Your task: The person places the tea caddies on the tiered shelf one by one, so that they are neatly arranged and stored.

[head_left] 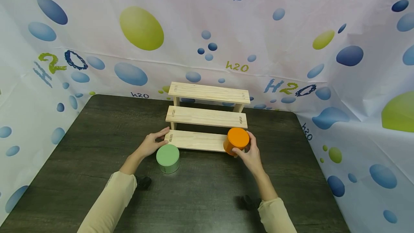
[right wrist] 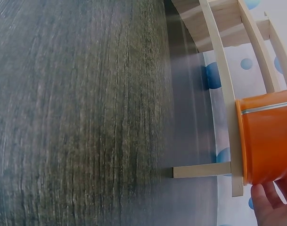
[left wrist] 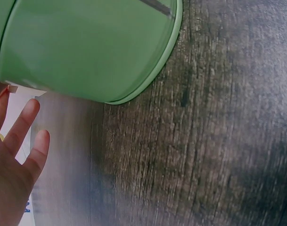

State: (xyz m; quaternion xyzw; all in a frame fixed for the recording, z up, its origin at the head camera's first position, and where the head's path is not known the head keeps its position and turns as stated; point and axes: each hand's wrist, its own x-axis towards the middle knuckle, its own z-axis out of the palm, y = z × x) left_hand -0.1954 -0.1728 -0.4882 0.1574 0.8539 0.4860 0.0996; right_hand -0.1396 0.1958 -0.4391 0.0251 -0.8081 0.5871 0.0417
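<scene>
A three-tier wooden stand (head_left: 197, 140) holds an orange round tin (head_left: 238, 138) upright at the right end of its lowest step. My right hand (head_left: 252, 156) grips this tin between thumb and fingers. In the right wrist view, the base of the orange tin (right wrist: 270, 136) meets the step's surface. At the step's left end is my left hand (head_left: 149, 145), its index finger and thumb touching the wood. The left wrist view shows its other fingers (left wrist: 37, 153) spread and fairly straight. A green round tin (head_left: 168, 159) stands on the table just in front, beside the left thumb.
The stand sits on a dark wood-grain table (head_left: 207, 193), near its back edge. Behind and at both sides hangs a white curtain (head_left: 181, 24) with blue and green spots. The upper steps (head_left: 207, 116) rise behind the lowest one.
</scene>
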